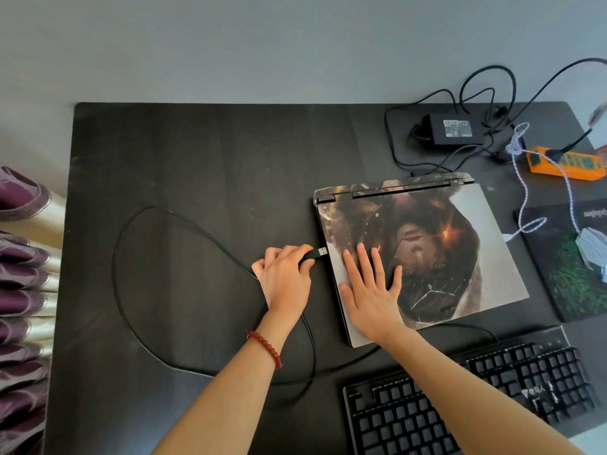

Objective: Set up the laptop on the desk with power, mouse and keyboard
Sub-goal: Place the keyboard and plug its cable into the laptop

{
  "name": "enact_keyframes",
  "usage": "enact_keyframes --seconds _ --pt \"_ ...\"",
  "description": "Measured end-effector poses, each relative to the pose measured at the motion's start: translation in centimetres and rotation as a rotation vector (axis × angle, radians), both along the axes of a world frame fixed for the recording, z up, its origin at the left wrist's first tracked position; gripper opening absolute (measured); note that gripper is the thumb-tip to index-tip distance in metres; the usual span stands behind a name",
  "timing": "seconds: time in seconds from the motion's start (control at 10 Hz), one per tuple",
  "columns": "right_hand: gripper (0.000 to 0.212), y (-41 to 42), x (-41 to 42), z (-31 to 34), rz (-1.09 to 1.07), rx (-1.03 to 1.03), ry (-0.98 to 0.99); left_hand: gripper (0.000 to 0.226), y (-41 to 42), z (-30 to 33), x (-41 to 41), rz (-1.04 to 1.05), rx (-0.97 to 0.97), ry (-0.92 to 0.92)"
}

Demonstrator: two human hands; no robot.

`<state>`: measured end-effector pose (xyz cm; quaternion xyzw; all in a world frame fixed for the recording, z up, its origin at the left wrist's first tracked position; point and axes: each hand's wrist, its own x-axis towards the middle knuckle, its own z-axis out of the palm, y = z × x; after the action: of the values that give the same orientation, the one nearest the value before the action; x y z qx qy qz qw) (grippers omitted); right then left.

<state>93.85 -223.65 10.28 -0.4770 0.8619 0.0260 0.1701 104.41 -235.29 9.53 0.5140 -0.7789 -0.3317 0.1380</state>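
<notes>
**USB plug held at the laptop's left edge**

Your left hand pinches the black USB plug, fingers curled round its body, with the metal tip pointing right and sitting just beside the left edge of the closed laptop. From this view you cannot tell whether the tip has touched a port. A red bead bracelet sits on that wrist.

Your right hand lies flat on the laptop lid, fingers straight and spread, pressing on the near-left part of the printed artwork; it grips nothing.

The laptop rests lid-down on the black desk mat, right of centre, turned slightly so its hinge faces far. The black cable runs from the plug in a wide loop over the left of the mat, passes under your left forearm and leads right toward the black keyboard, which lies at the near right.

At the far right, the power brick sits among tangled black leads, with an orange power strip just to its right. The mouse sits on a dark mouse pad right of the laptop, its braided white cord trailing toward the far side. Purple and cream fabric lies along the left edge.
</notes>
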Motion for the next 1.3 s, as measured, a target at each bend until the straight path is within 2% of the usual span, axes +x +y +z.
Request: enact_keyframes --seconds 0.4,0.9,1.3 --pt "0.052 -0.1 0.0 0.0 0.006 0.031 0.007 0.023 -1.3 -0.1 -1.0 0.056 0.014 -0.045" --pt "0.053 -0.1 0.1 0.1 0.004 0.013 0.003 0.024 -0.8 -0.3 -0.6 0.018 0.053 -0.044" --pt "0.051 -0.2 0.1 0.3 0.003 0.024 0.018 0.022 -1.7 -0.2 -0.1 -0.125 -0.005 -0.053"
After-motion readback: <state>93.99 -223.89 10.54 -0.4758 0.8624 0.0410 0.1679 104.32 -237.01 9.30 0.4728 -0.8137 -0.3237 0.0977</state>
